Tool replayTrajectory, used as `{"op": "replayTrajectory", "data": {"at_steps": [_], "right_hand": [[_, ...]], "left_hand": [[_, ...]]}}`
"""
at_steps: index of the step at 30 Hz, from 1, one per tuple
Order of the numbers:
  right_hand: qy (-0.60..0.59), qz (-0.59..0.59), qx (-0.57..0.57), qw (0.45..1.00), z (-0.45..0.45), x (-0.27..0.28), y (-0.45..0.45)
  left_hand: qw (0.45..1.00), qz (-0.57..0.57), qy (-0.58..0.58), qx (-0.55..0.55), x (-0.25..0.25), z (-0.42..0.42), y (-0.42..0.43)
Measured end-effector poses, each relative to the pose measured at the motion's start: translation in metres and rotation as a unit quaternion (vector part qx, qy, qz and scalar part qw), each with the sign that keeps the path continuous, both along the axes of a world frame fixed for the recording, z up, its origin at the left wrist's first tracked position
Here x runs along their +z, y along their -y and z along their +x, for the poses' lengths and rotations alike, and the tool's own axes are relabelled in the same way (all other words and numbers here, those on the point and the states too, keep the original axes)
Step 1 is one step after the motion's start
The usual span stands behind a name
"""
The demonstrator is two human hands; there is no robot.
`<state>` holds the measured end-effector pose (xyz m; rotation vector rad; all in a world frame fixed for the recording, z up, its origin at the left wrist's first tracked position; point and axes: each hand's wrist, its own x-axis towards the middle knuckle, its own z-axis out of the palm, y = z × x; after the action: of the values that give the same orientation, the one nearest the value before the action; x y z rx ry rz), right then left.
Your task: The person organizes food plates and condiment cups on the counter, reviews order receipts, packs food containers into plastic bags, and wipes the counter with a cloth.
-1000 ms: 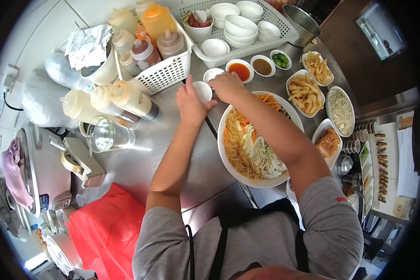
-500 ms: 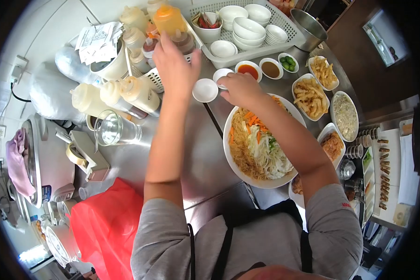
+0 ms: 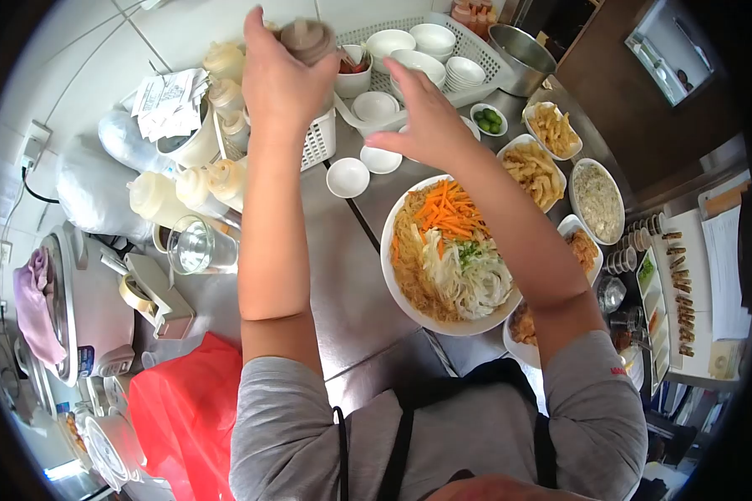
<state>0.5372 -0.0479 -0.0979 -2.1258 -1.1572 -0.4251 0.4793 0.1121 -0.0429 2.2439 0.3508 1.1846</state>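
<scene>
Nearest you, just in from the near edge of the worktop (image 3: pixel 342 284), stood a large white bowl (image 3: pixel 455 329) whose filling looked done: noodles (image 3: pixel 411 284), carrot strips (image 3: pixel 449 207) and pale shreds (image 3: pixel 480 280) lay in separate, unmixed heaps. Side dishes, including two of golden fried strips (image 3: pixel 529 171), were already set out along the right edge.

Beyond the large bowl, toward the far edge, two small white bowls sat just beside each other, the left one (image 3: pixel 348 178) and the right one (image 3: pixel 383 159). Both showed bare white insides, so nothing looked poured there yet.

Your right hand (image 3: pixel 430 121) hung above that area, fingers and thumb spread, with nothing visible in its grasp.

Farther off, your left hand (image 3: pixel 288 92) was curled around a squeeze bottle (image 3: pixel 307 42), pinched between fingers and thumb, raised over the white basket (image 3: pixel 317 138) near the far edge. The bottle's long axis seemed roughly upright, its capped end toward your view; blur kept you from telling the nozzle's exact direction. Right of it, a perforated tray (image 3: pixel 500 79) held stacked bowls.
</scene>
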Motion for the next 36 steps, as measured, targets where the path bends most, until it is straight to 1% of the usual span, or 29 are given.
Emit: {"op": "replayTrajectory", "data": {"at_steps": [2, 5, 6, 7, 8, 9, 10, 12, 14, 15, 18, 21, 23, 24, 26, 30, 33, 36], "right_hand": [[0.028, 0.071, -0.011, 0.997, -0.004, 0.008, -0.017], [-0.104, 0.198, -0.004, 0.975, -0.011, 0.01, -0.022], [-0.131, 0.143, -0.01, 0.981, -0.007, 0.013, -0.012], [-0.11, 0.061, -0.032, 0.992, -0.007, 0.015, 0.001], [-0.087, -0.022, -0.051, 0.995, -0.008, 0.018, 0.015], [-0.061, -0.106, -0.07, 0.99, -0.008, 0.019, 0.027], [-0.062, -0.18, -0.087, 0.978, -0.007, 0.02, 0.036], [-0.082, -0.308, -0.114, 0.941, -0.004, 0.018, 0.046], [-0.114, -0.41, -0.133, 0.895, 0.001, 0.01, 0.048], [-0.106, -0.429, -0.139, 0.886, 0.004, 0.003, 0.047], [-0.081, -0.484, -0.154, 0.857, 0.012, -0.01, 0.038], [-0.058, -0.531, -0.158, 0.83, 0.013, -0.012, 0.02], [-0.041, -0.545, -0.16, 0.822, 0.018, -0.016, 0.011], [-0.047, -0.564, -0.163, 0.808, 0.018, -0.014, 0.006], [-0.06, -0.6, -0.169, 0.78, 0.017, -0.009, -0.004], [-0.049, -0.606, -0.173, 0.775, 0.024, -0.011, -0.005], [-0.063, -0.617, -0.181, 0.763, 0.026, -0.009, -0.006], [-0.063, -0.615, -0.183, 0.765, 0.026, -0.007, -0.005]], "left_hand": [[0.999, -0.037, 0.016, -0.031, 0.027, -0.015, 0.026], [0.971, -0.14, 0.084, -0.177, 0.006, -0.006, 0.033], [0.953, -0.204, 0.114, -0.19, -0.011, 0.0, 0.035], [0.916, -0.309, 0.123, -0.226, -0.03, 0.003, 0.039], [0.865, -0.409, 0.133, -0.259, -0.05, 0.006, 0.045], [0.783, -0.541, 0.152, -0.265, -0.072, 0.011, 0.059], [0.681, -0.661, 0.169, -0.267, -0.093, 0.014, 0.076], [0.546, -0.778, 0.103, -0.293, -0.118, 0.01, 0.098], [0.47, -0.835, 0.117, -0.26, -0.142, 0.021, 0.113], [0.432, -0.86, 0.124, -0.244, -0.152, 0.027, 0.118], [0.382, -0.887, 0.119, -0.232, -0.174, 0.044, 0.123], [0.31, -0.902, 0.144, -0.263, -0.186, 0.048, 0.122], [0.3, -0.908, 0.154, -0.25, -0.185, 0.049, 0.121], [0.294, -0.911, 0.158, -0.243, -0.182, 0.048, 0.12], [0.302, -0.914, 0.147, -0.226, -0.177, 0.047, 0.119], [0.31, -0.911, 0.14, -0.233, -0.173, 0.048, 0.12], [0.295, -0.912, 0.148, -0.243, -0.181, 0.053, 0.122], [0.297, -0.912, 0.146, -0.244, -0.184, 0.055, 0.123]]}}
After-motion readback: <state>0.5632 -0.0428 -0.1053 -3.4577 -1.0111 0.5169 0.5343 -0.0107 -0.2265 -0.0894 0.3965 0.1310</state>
